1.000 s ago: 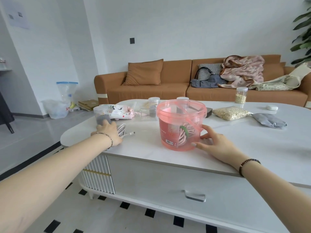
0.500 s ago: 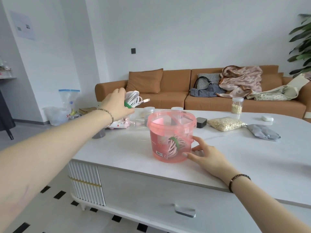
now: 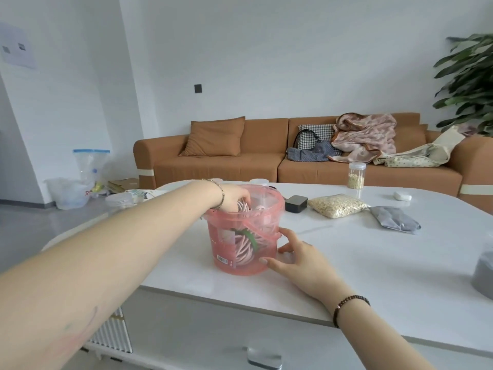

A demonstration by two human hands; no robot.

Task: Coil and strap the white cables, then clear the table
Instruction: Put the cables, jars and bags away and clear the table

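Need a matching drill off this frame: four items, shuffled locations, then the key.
Items
1. left hand
2. right hand
3. clear jar of grains
4. green-strapped cable coil

Places
A. far side of the table, toward the sofa
B. low inside the pink bucket
C. reaching into the bucket's open top
D. touching the bucket's outer wall

Pairs: 1-C, 2-D, 3-A, 4-B
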